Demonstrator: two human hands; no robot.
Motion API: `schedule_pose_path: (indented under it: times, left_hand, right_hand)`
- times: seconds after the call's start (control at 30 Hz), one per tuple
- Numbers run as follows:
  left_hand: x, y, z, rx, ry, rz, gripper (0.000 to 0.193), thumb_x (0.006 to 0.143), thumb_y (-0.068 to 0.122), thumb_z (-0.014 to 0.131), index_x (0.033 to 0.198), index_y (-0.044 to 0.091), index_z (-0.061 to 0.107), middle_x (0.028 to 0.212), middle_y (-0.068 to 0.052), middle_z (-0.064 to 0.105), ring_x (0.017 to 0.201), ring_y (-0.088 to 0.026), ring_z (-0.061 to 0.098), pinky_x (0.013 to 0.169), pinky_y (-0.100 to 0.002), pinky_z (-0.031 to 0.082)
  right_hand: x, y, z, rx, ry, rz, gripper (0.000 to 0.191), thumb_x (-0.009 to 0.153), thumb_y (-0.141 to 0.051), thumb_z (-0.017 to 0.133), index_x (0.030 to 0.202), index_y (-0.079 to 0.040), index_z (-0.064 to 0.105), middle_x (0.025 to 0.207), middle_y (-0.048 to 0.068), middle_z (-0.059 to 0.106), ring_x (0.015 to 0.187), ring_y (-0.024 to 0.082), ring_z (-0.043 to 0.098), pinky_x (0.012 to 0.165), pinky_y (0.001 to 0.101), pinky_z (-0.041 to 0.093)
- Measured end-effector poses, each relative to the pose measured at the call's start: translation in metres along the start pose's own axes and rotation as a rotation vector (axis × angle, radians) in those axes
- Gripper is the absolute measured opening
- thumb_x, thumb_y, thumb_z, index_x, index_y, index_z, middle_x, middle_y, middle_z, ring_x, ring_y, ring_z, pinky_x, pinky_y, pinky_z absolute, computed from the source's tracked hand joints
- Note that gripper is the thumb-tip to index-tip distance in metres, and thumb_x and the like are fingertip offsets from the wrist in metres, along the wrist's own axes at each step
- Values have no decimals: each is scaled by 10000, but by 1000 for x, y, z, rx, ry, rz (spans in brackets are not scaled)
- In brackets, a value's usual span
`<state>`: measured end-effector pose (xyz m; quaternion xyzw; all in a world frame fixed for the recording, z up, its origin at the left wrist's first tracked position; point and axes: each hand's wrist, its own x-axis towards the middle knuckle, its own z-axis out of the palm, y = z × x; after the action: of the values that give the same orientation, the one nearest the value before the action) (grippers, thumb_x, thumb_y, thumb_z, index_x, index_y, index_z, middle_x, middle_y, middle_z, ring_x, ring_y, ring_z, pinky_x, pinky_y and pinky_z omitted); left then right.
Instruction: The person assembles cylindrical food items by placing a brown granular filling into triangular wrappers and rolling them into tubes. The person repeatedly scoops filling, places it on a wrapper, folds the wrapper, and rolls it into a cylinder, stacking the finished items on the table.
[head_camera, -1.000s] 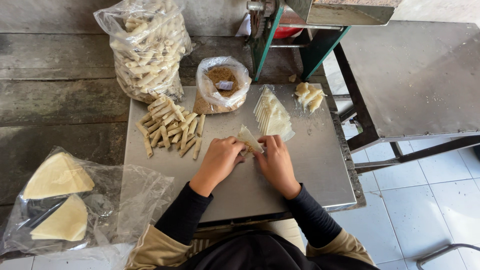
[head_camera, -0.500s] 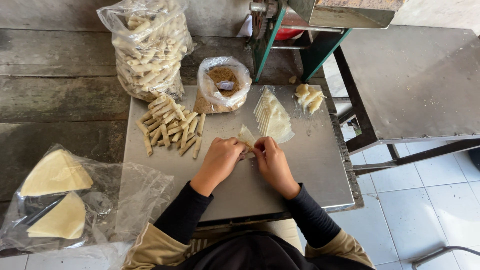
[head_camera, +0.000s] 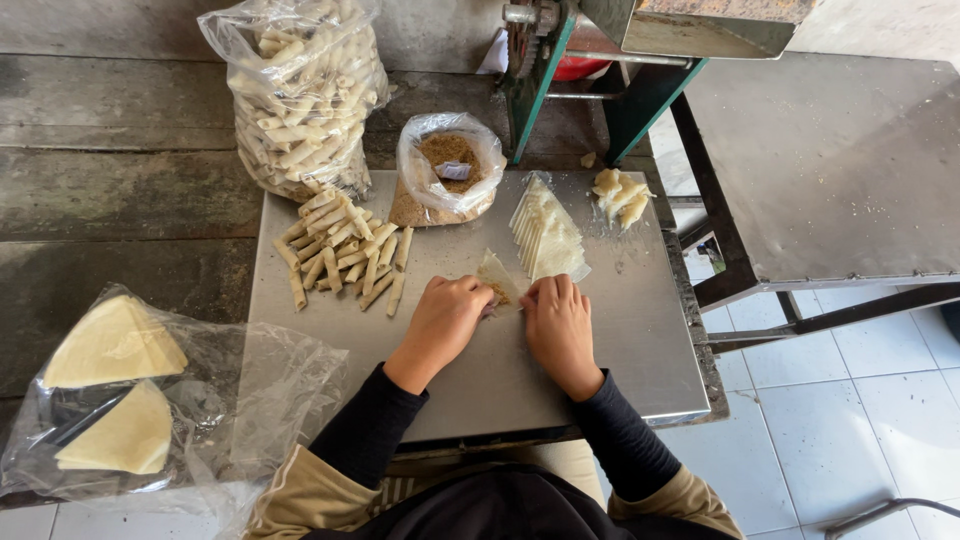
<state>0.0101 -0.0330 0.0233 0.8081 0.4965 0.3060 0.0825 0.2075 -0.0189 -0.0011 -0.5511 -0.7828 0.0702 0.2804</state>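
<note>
Both the left hand (head_camera: 447, 318) and right hand (head_camera: 556, 325) pinch a triangular wrapper (head_camera: 495, 275) with their fingers on the tabletop (head_camera: 620, 350); finished rolls (head_camera: 345, 255) lie at ten o'clock.

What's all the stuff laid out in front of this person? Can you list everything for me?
wrapper sheet: one, pale, under both hands
wrapper stack: one fan, pale, tray top
finished rolls: one loose pile, tan, tray left
bag of rolls: one, clear, behind tray
bag of filling: one, brown crumbs, tray top
dough scraps: small heap, cream, tray corner
wedge stacks in bag: two, cream, far left
metal tray: one, grey
left hand: on sheet
right hand: on sheet
</note>
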Motion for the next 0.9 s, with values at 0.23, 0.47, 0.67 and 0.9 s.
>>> schedule_pose_path:
  times: [0.23,0.47,0.67,0.9]
  left_hand:
    - [0,0,0,3,-2,-1,27,860,94,702,867,71,715,846,-57,709,792,-252,672,790,-397,459]
    - [0,-2,-1,-35,12,-7,37,886,107,700,883,81,726,873,-73,723,785,-268,669,788,-403,455]
    - [-1,-5,-3,-3,30,29,77,845,57,673,907,66,717,886,-73,723,838,-271,677,796,-404,460]
    - [3,-2,-5,-22,22,4,33,894,85,679,880,58,691,835,-85,711,819,-281,672,779,-420,459]
  right_hand:
    - [0,-5,0,26,18,-54,91,953,-131,611,977,-55,567,996,122,571,952,336,572,828,457,434]
    - [6,-17,-9,403,12,-120,118,971,-35,639,1050,17,569,1041,178,606,935,379,610,819,440,510]
    - [7,-30,-17,469,-75,-132,314,883,-25,720,1168,24,598,1078,180,626,897,321,667,783,403,547]
    - [8,-29,-15,520,-96,-91,249,908,-11,678,1155,17,655,1178,168,582,903,286,694,801,365,573]
